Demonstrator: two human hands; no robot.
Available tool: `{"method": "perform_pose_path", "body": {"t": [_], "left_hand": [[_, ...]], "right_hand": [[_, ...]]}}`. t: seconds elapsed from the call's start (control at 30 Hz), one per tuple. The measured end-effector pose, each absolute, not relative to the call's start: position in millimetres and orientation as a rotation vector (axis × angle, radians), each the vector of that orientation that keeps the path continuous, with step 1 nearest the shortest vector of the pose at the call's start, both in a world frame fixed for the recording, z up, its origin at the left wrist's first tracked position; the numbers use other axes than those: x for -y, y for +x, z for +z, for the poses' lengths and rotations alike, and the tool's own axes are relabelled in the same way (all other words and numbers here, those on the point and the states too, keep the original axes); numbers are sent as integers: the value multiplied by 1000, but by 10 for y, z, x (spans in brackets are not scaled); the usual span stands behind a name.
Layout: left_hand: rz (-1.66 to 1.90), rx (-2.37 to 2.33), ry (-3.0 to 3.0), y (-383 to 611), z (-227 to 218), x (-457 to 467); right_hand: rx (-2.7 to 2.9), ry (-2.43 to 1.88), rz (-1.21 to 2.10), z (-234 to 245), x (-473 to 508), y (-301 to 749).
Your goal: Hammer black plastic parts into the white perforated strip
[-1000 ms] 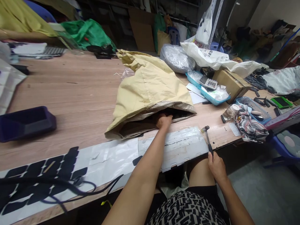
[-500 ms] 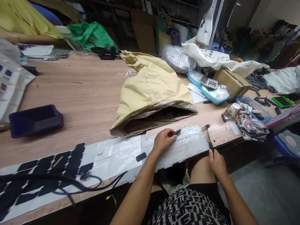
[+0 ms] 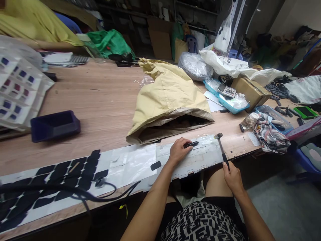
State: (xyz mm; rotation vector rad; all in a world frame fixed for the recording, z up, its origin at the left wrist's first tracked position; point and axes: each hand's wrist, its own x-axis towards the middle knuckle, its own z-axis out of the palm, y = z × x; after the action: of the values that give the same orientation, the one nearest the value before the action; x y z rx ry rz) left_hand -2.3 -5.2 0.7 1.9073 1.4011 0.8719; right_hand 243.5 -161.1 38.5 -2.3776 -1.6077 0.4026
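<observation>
Leftmost, across the bench, a co-worker's yellow sleeve [image 3: 45, 28] showed; nearer stood a dark purple plastic tray [image 3: 55, 126]. Along the front edge, black rounded pads [image 3: 62, 167] lay in rows on a white sheet [image 3: 140, 159], with a black cable [image 3: 75, 191] crossing over them. One lone pad [image 3: 155, 165] sat near the sheet's right end.

Mid-bench: yellow cloth sack [image 3: 170, 92], lying on its side, mouth gaping toward the worker, inside too dark to read.

Left hand [image 3: 179, 150] was just in front of that mouth, over a tape-covered board [image 3: 200, 156]. Thumb and forefinger appeared to pinch one end of a slim black piece [image 3: 193, 144], its free end pointing right; remaining fingers bent, partly hidden. Whether the piece touched the board, could not tell.

Right hand [image 3: 232, 175], at the bench edge, had its fingers wrapped round the handle of a small hammer [image 3: 222, 149]. Hammer head lay out over the board's right end; contact unclear. Beyond it, a patterned cloth [image 3: 271, 136].

Step in hand, my judgement: positioning the black piece on the board for hammering. Next move likely called for seating it flat, turning its working spot upward, and keeping the pinching fingertips clear before any hammer blow.
</observation>
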Motion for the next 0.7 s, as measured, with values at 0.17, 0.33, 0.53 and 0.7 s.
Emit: {"method": "perform_pose_path", "body": {"t": [0.17, 0.33, 0.53, 0.7], "left_hand": [[874, -1377, 1909, -33, 6, 51], [868, -1367, 1909, -37, -18, 35], [852, -1379, 1909, -36, -32, 25], [850, -1380, 1908, -31, -25, 23]], "right_hand": [[1788, -2295, 425, 496, 1578, 2165], [1905, -2252, 377, 487, 1555, 2020], [1986, -2311, 337, 491, 1534, 1976], [1991, -2306, 349, 510, 1523, 1968]]}}
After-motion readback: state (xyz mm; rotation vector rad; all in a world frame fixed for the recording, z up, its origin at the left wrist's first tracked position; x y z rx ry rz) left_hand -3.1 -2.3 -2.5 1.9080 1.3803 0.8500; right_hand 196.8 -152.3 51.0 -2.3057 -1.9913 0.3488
